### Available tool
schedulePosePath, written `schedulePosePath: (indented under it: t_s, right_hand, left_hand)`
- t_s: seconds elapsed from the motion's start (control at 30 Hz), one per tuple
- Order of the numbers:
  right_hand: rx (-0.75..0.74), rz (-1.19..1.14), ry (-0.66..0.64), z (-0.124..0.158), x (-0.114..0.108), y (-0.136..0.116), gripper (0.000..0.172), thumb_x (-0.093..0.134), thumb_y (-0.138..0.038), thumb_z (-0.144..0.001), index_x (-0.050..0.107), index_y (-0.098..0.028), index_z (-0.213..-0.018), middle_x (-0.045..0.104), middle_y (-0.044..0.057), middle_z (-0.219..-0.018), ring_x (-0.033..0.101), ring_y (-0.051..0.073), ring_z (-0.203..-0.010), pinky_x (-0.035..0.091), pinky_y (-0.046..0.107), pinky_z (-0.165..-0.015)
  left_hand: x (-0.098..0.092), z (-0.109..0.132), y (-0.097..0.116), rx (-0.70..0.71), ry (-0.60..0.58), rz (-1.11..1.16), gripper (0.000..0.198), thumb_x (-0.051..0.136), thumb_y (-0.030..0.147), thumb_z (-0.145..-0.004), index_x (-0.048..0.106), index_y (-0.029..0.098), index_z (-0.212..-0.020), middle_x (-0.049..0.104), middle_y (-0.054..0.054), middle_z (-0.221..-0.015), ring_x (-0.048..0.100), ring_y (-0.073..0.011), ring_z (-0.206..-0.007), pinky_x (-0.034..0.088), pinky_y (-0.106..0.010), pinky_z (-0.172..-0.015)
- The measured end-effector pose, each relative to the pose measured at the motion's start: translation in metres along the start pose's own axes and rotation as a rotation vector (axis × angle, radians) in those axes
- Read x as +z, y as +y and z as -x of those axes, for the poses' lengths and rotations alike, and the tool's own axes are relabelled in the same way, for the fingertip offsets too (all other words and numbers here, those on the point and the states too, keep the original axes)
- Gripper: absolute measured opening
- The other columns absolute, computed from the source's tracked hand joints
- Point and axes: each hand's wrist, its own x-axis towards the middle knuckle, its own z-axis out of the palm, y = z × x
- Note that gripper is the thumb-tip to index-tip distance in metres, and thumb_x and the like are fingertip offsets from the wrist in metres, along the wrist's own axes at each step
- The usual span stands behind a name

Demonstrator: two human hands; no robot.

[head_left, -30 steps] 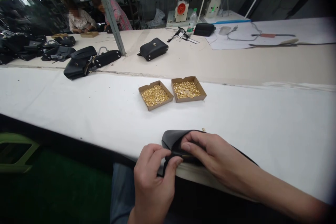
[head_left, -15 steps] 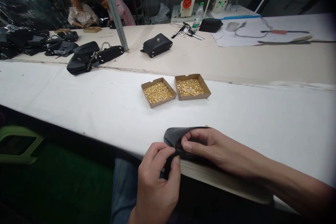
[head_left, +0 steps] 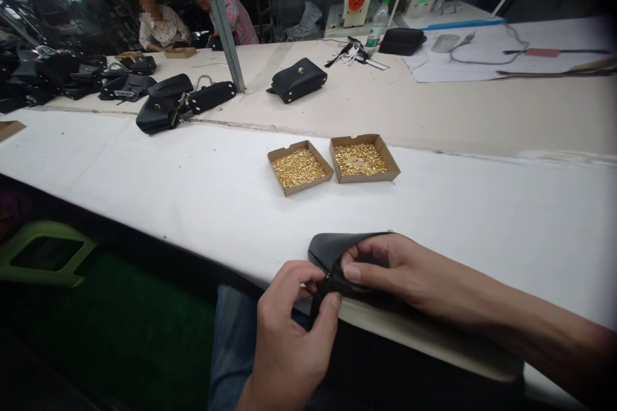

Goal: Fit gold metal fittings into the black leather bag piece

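Note:
A black leather bag point(head_left: 328, 246) sits at the near edge of the white table, its flap curved up. My right hand point(head_left: 390, 263) reaches under the flap, fingers curled and the thumb pressing on the dark leather inside. My left hand point(head_left: 292, 327) is at the bag's left front corner, with index finger and thumb bent around a black edge or strip. A tiny shiny spot shows by the left index fingertip; I cannot make out what it is. Behind the bag are two shallow cardboard trays, a left tray point(head_left: 288, 192) and a right tray point(head_left: 369, 178), both full of small gold-coloured metal pieces.
Another black bag point(head_left: 299, 80) lies farther back, with several more bags point(head_left: 164, 103) to the left. A metal post point(head_left: 224, 26) rises from the table. Beyond are a bottle point(head_left: 378, 26), a sewing machine point(head_left: 357, 3) and two people. A green chair point(head_left: 48, 253) stands at left.
The whole view has shifted, so things appear slightly farther right. My left index finger and thumb have parted a little at the bag's corner; my right hand keeps its hold.

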Motion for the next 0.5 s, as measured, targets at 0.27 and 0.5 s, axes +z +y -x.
schedulePosePath:
  t_s: [0.27, 0.5]
  right_hand:
    - [0.051, -0.12, -0.024, -0.0026, 0.0049, 0.0018, 0.044, 0.09, -0.064, -0.101, 0.081, -0.021, -0.104, 0.059, -0.002, -0.089, 0.041, 0.014, -0.078, 0.036, 0.028, -0.07]
    - [0.089, -0.123, 0.028, -0.0031, 0.0076, 0.0006, 0.06, 0.098, -0.076, -0.087, 0.084, -0.021, -0.105, 0.068, 0.002, -0.091, 0.044, 0.015, -0.077, 0.035, 0.029, -0.066]
  left_hand:
    - [0.0029, 0.0014, -0.007, 0.013, 0.025, 0.042, 0.026, 0.076, 0.01, -0.101, 0.078, 0.025, -0.121, 0.079, -0.004, -0.119, 0.079, -0.0177, -0.101, 0.069, -0.028, -0.087]
    - [0.0085, -0.0007, -0.0089, 0.141, 0.05, 0.05, 0.03, 0.071, 0.004, -0.104, 0.082, 0.024, -0.124, 0.078, -0.006, -0.122, 0.08, -0.019, -0.11, 0.069, -0.03, -0.095]
